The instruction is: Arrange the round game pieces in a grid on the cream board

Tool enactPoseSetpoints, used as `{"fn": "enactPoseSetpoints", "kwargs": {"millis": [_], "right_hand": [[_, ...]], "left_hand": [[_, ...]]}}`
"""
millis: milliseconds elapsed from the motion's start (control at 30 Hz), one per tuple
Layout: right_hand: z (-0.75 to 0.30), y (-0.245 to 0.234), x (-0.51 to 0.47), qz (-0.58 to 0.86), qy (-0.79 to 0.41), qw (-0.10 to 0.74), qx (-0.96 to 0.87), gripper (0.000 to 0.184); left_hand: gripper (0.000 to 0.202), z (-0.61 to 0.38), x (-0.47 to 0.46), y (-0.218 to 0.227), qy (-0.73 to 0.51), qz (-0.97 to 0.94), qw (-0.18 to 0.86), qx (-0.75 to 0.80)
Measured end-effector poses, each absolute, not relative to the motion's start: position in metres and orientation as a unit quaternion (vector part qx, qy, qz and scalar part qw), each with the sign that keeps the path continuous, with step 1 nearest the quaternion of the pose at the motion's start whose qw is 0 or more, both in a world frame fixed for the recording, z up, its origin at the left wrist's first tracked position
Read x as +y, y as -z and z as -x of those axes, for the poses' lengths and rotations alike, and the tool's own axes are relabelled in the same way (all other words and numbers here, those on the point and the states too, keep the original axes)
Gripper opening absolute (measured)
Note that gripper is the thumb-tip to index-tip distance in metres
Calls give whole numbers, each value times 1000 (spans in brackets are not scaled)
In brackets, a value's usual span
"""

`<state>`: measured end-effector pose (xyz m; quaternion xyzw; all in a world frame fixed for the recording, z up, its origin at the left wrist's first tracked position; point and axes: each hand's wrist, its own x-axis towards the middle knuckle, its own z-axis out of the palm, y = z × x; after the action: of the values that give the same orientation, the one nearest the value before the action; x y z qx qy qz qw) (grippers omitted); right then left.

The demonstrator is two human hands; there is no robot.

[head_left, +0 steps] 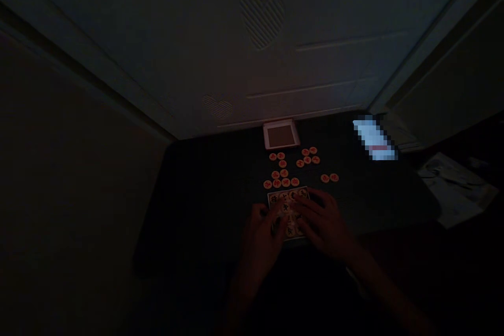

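A shallow square box (298, 238) near the front of the dark table holds several round xiangqi pieces (274, 199) with dark characters, laid in rows. My left hand (264, 228) rests at its left side, thumb and index finger apart over the pieces. From the right, my right hand (323, 219) reaches across, its fingers stretched out and their tips on or just above the pieces. Both hands partly hide the box. Beyond it, several red-marked xiangqi pieces (276, 183) lie loose on the table in small groups, with a pair (329, 178) off to the right.
A pale box lid or tray (281, 135) stands at the table's back edge against a light panel with heart shapes (262, 13). A bright, pixelated phone-like thing (375, 139) lies back right. Papers (459, 189) are beyond the right edge. The dark table (197, 194) has rounded corners. Light is dim.
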<state>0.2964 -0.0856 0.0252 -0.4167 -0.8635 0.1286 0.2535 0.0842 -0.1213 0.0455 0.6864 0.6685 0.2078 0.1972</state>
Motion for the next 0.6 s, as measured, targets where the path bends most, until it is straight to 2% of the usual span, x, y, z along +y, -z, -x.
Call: {"fn": "enactPoseSetpoints", "kwargs": {"millis": [367,600], "right_hand": [[-297,-25,-86,413,-126,253,-866,50],[-296,-26,-85,413,-131,251,-866,48]], "left_hand": [[52,-84,-123,-42,-230,-654,229,684],[49,-84,-124,-40,-230,-661,213,682]]}}
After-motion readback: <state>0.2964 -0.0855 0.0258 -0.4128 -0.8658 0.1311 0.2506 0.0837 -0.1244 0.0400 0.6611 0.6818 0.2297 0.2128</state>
